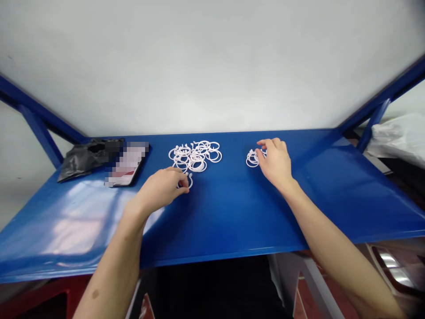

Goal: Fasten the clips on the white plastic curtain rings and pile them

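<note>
White plastic curtain rings with small ball ends, as they look, lie in a loose pile [195, 157] on the blue tabletop [226, 221]. Just in front of that pile, my left hand [164, 184] pinches a single ring [190, 180] between thumb and fingers. A smaller cluster of the same rings [252, 159] lies to the right. Over this cluster is my right hand [275, 160], thumb and forefinger apart at its right side. Part of the cluster is hidden behind the thumb, and whether the thumb touches it is hard to tell.
On the left lie a phone [128, 166] with a blurred screen and a black plastic bag [83, 159]. A pale wall [212, 66] closes off the back. Blue frame bars [40, 126] slant along both sides. Beyond the right edge sits a white plastic bag [398, 137].
</note>
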Tool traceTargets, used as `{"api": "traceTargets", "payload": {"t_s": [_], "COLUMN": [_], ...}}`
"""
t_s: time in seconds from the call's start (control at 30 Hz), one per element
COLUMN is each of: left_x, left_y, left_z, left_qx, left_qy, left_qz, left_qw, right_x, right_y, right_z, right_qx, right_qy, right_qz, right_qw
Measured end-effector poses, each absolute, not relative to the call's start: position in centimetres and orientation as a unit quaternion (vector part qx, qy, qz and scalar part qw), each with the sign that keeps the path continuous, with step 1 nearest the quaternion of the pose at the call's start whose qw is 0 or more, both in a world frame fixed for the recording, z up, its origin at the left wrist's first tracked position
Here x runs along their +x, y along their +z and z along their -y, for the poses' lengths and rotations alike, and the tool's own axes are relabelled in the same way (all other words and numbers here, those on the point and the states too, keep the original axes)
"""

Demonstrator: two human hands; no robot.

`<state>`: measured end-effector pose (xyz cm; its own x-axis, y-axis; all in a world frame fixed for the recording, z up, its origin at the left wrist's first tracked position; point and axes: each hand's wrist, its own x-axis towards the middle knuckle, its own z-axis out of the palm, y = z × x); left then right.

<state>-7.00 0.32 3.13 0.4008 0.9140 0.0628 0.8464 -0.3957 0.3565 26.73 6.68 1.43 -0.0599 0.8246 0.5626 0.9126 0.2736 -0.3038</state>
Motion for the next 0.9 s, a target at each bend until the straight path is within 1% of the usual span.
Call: {"api": "traceTargets", "payload": {"t_s": [0.07, 0.1, 0.13, 0.2, 0.27, 0.3, 0.37, 0.43, 0.5, 0.57, 0.67, 0.7, 0.77, 0.83, 0.9], "left_x": [-5.9, -5.2, -4.5, -3.1, -2.0, -1.5, -0.8, -0.5, -0.2, 0.1, 0.5, 0.5, 0.6, 0.5, 0.4], "left_y": [3.7, 4.0, 4.3, 4.4, 3.9, 3.5, 2.6, 1.9, 1.6, 1.7, 2.1, 2.2, 2.2, 2.0, 1.7], "left_z": [0.1, 0.4, 0.6, 1.0, 1.2, 1.2, 1.1, 1.0, 1.0, 1.2, 1.4, 1.4, 1.3, 1.1, 1.0], "left_qx": [0.829, 0.827, 0.823, 0.829, 0.85, 0.861, 0.872, 0.875, 0.871, 0.848, 0.753, 0.72, 0.68, 0.667, 0.654], "left_qy": [0.126, 0.131, 0.141, 0.177, 0.225, 0.242, 0.258, 0.264, 0.281, 0.332, 0.436, 0.454, 0.454, 0.435, 0.431], "left_qz": [-0.525, -0.527, -0.531, -0.516, -0.47, -0.445, -0.415, -0.406, -0.402, -0.413, -0.492, -0.522, -0.554, -0.537, -0.507], "left_qw": [0.146, 0.147, 0.145, 0.124, 0.073, 0.044, -0.003, -0.022, -0.011, 0.004, 0.033, 0.06, 0.158, 0.279, 0.36], "right_x": [25.8, 25.1, 24.3, 22.6, 21.0, 20.4, 19.5, 19.3, 19.4, 19.6, 19.9, 19.9, 20.0, 20.0, 20.0], "right_y": [1.8, 2.0, 2.2, 2.4, 2.2, 2.0, 1.5, 1.1, 0.9, 0.8, 0.8, 0.8, 0.8, 0.8, 0.8], "right_z": [-5.9, -5.3, -4.6, -3.0, -1.4, -0.8, 0.1, 0.3, 0.1, -0.1, -0.2, -0.1, 0.0, 0.1, 0.1], "right_qx": [-0.564, -0.54, -0.514, -0.461, -0.424, -0.41, -0.392, -0.387, -0.389, -0.39, -0.392, -0.392, -0.388, -0.375, -0.354], "right_qy": [-0.049, -0.017, 0.033, 0.189, 0.331, 0.375, 0.417, 0.418, 0.399, 0.372, 0.326, 0.31, 0.28, 0.255, 0.242], "right_qz": [0.742, 0.757, 0.771, 0.788, 0.769, 0.758, 0.742, 0.731, 0.723, 0.725, 0.743, 0.75, 0.765, 0.781, 0.796], "right_qw": [0.358, 0.369, 0.375, 0.361, 0.345, 0.341, 0.349, 0.376, 0.409, 0.429, 0.433, 0.433, 0.432, 0.429, 0.428]}}
